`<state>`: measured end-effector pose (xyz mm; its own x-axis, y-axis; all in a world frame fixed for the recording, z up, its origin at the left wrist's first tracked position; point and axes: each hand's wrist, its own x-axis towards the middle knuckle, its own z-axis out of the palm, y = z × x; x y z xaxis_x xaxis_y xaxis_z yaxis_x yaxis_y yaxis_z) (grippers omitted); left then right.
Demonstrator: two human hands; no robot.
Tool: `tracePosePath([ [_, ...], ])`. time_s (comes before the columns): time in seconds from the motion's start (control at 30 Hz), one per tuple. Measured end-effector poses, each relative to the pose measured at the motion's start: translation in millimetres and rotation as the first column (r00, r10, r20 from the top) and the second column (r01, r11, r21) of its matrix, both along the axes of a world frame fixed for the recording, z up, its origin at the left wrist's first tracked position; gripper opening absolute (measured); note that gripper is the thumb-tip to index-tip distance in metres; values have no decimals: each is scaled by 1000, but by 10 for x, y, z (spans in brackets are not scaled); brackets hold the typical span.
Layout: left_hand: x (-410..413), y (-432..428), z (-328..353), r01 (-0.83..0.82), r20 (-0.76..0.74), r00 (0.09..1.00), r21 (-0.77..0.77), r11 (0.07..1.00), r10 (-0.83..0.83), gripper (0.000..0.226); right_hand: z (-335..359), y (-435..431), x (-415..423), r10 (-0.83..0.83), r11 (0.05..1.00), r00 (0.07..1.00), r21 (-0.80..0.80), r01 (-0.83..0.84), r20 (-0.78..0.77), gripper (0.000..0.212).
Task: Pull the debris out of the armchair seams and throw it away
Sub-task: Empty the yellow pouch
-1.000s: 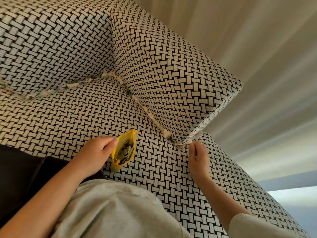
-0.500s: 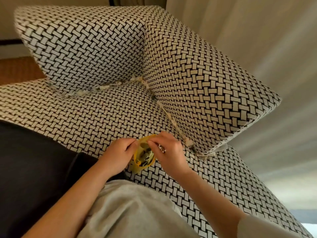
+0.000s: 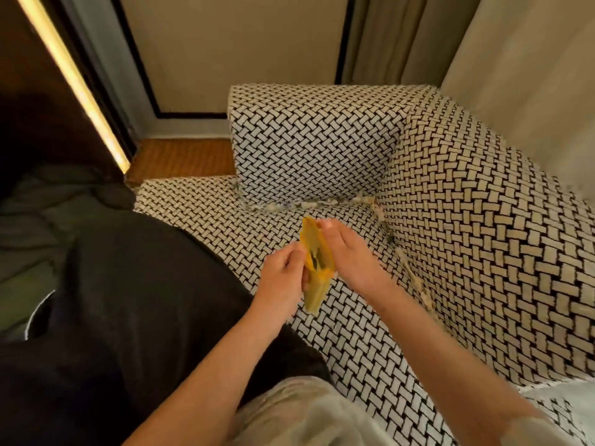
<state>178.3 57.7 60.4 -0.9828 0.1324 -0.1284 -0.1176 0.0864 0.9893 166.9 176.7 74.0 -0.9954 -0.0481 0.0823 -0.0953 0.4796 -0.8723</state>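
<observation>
Both hands are holding a small yellow pouch (image 3: 317, 268) just above the armchair (image 3: 354, 333) seat, near its middle. Left hand (image 3: 283, 272) is pinching the pouch's left edge with curled fingers. Right hand (image 3: 349, 252) is gripping the opposite edge, thumb at the top rim. The pouch mouth is gaping, dark bits showing inside. Pale crumbly debris (image 3: 309, 204) is lying along the seam under the far cushion and along the right-hand seam, the two lines meeting at the corner. Upholstery is showing a black-and-white basket weave over blocky padded forms. Open seat is lying ahead of the hands. A dark cloth (image 3: 128, 300) is covering the seat's left edge.
</observation>
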Motion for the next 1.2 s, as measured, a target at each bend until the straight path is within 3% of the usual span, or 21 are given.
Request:
tracePosePath([
  [0.23, -356, -292, 431, -216, 18, 976, 194, 957, 216, 32, 487, -483, -304, 207, 956, 978, -210, -203, -5, 58],
  [0.37, -498, -491, 653, -256, -18, 964, 207, 944, 265, 30, 564, -630, -367, 268, 918, 957, -273, -289, -110, 36],
  [0.53, -648, -659, 778, -273, -68, 955, 184, 944, 289, 31, 484, -752, -503, 162, 970, 952, -135, -201, -259, 25],
  [0.67, -722, -697, 854, -280, -174, 938, 126, 952, 299, 33, 521, -849, -642, 56, 980, 948, -163, -113, -314, 27],
  [0.8, -871, -759, 932, -229, -217, 953, -54, 972, 213, 33, 575, -907, -775, -94, 960, 970, -278, 28, -224, 35],
  [0.93, -1032, -862, 943, -298, -228, 938, -151, 943, 260, 18, 576, -931, -892, -172, 908, 978, -404, 112, -116, 33],
  [1.0, -1095, -911, 923, -355, -224, 922, -162, 921, 316, 10, 591, -935, -949, -207, 863, 977, -481, 155, -57, 31],
  [1.1, -1141, -967, 883, -388, -212, 910, -126, 913, 357, 31, 618, -911, -1008, -236, 804, 971, -556, 210, 25, 29],
  [1.2, -1124, -991, 861, -287, -134, 952, -85, 954, 274, 29, 621, -893, -1043, -227, 763, 970, -604, 230, 82, 27],
])
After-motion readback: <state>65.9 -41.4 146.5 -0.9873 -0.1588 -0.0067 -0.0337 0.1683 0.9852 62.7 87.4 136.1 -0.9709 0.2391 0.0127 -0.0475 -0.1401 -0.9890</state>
